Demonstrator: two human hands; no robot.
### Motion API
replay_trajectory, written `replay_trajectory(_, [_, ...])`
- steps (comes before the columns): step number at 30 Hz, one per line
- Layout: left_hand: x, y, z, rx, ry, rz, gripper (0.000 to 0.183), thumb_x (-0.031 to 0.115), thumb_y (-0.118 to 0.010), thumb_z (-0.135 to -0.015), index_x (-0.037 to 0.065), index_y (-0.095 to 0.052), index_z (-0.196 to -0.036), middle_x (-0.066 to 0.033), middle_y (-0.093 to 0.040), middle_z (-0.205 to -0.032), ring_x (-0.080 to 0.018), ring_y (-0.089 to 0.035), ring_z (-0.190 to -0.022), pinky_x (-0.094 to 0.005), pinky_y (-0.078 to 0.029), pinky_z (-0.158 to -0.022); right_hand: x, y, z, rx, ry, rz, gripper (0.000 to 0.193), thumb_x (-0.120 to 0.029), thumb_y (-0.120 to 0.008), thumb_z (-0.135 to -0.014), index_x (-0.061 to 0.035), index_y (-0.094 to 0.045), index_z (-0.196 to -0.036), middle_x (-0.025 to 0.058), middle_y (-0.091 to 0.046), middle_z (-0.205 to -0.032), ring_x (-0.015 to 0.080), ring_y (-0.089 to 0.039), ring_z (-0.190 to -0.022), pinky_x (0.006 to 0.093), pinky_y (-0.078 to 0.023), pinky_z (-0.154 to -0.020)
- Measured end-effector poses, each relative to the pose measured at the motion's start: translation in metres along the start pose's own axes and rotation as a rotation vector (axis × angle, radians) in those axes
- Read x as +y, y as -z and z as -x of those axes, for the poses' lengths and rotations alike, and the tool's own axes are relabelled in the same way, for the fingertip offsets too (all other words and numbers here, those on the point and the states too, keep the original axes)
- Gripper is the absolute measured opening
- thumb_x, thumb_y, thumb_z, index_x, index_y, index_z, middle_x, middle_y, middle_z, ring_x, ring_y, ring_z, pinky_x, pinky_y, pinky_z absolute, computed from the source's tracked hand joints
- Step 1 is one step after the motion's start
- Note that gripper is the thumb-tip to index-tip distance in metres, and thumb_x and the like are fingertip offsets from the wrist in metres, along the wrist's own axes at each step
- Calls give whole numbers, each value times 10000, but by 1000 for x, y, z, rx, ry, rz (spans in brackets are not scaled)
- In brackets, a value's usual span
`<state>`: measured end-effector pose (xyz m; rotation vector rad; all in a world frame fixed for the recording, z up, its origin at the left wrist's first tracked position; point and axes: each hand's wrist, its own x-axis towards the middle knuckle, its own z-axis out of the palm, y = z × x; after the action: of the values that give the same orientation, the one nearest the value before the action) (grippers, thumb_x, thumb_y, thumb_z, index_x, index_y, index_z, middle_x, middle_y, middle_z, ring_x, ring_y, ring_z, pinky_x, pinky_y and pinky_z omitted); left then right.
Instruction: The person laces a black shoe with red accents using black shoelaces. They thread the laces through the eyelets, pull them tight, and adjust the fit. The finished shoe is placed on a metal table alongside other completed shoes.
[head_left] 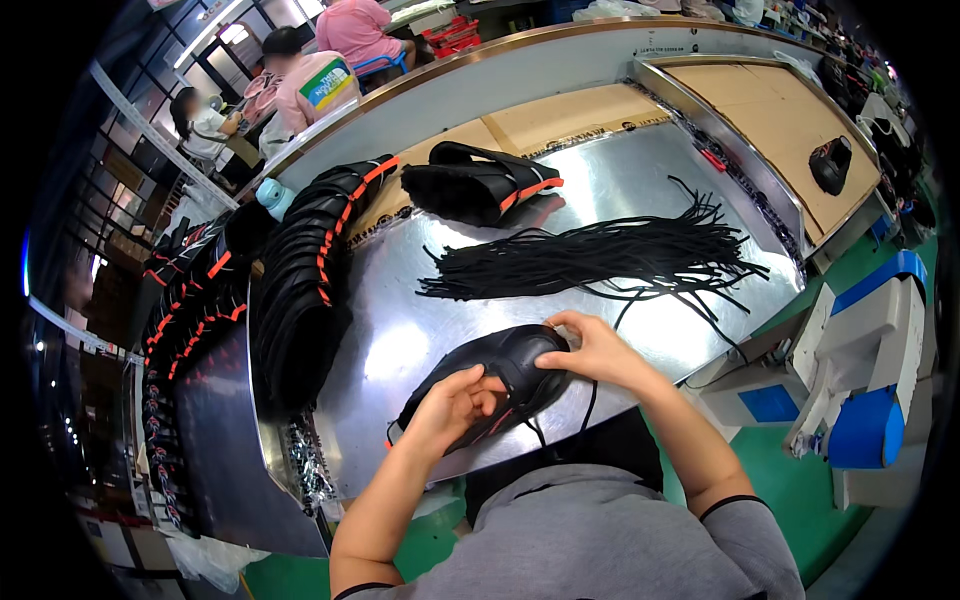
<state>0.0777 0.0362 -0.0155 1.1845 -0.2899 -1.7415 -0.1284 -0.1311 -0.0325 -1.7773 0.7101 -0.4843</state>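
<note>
A black shoe upper [520, 352] lies near the front edge of the metal table, with its rounded toe toward the right. My right hand [592, 350] grips the toe end between thumb and forefinger. Against the lacing area, my left hand [452, 408] has its fingers curled and its thumb on the upper; whether a lace end is pinched there is too small to make out. Black lace [590, 405] hangs from the upper over the table edge. Beyond my hands lies a loose bundle of black laces [590, 262].
Black uppers [300, 290] with orange edges stand nested in a long row at left, and more uppers [170, 400] line a lower surface beyond. Another stack [470, 185] sits at the back. A cardboard-lined tray [750, 110] holds one dark shoe [830, 165]. People [310, 90] sit behind the partition.
</note>
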Motion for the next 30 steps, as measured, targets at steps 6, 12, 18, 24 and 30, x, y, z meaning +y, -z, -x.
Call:
replay_trajectory(6, [2, -22, 26, 320, -222, -1231, 477, 350, -723, -846, 38, -630, -1194, -146, -669, -1140, -274, -653, -1007, -377, -505, -826, 36, -30, -24, 111, -176, -439, 465, -168, -809, -791, -21, -584, -1171, 45, -631, -974, 108, -586, -885, 226, -467, -780])
replay_trajectory(12, [-10, -25, 33, 637, -760, -1593, 222, 121, -691, -823, 68, -652, -1035, -116, -671, -850, -325, -656, -730, -394, -510, -627, 23, -46, 4, 117, -78, -287, 321, -292, -771, -810, -45, -690, -999, 68, -683, -881, 162, -647, -817, 303, -484, -708])
replay_trajectory(18, [0, -48, 41, 614, -952, -1572, 241, 75, -707, -806, 52, -665, -1042, -145, -675, -849, -338, -662, -733, -396, -519, -640, 5, -70, 17, -11, -79, -19, 298, -406, -668, -829, -131, -714, -934, 88, -707, -800, 281, -696, -772, 380, -520, -704])
replay_trajectory(24, [27, -55, 69, 699, -932, -1511, 243, 15, -697, -803, 2, -656, -1042, -175, -675, -852, -356, -665, -729, -392, -515, -653, -27, -67, 28, 64, 131, -83, 285, -293, -702, -843, -16, -674, -901, 94, -610, -654, 223, -602, -609, 355, -466, -593])
replay_trajectory(30, [32, -80, 77, 664, -991, -1498, 235, -7, -689, -796, 5, -669, -1031, -169, -675, -848, -329, -671, -722, -362, -515, -654, -34, -57, 14, -145, 24, -212, 287, -279, -692, -874, 3, -686, -926, 107, -573, -610, 210, -525, -557, 347, -422, -565])
